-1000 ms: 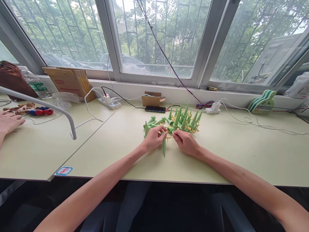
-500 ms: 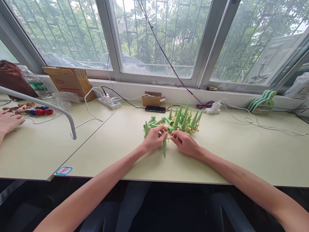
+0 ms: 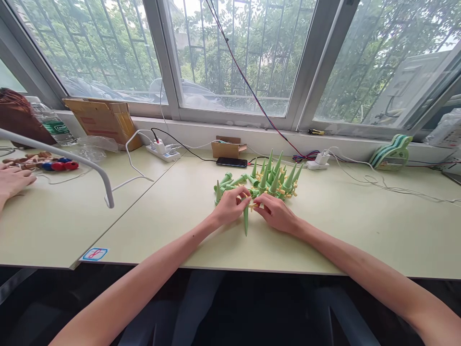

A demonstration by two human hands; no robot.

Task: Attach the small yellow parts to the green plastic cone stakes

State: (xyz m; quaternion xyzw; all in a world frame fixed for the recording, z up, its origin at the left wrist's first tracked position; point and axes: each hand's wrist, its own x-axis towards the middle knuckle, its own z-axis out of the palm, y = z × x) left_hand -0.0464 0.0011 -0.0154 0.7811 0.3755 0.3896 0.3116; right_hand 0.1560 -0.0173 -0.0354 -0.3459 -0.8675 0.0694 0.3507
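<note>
From the head view, we have our left hand point(image 3: 231, 206) pinching a green spike point(image 3: 246, 220), tip pointing toward us, just above the table point(image 3: 162, 230)! Our right hand point(image 3: 276, 211) closes thumb and fingers on the small yellow piece point(image 3: 251, 206) right beside it. Behind our fingers sit more green spikes point(image 3: 274, 181), some upright, some lying down, near the phone point(image 3: 232, 162).

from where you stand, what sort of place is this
Likely a shared workroom: joined pale tables beneath windows, a pile of green spikes, and another person's hand at the far left.
</note>
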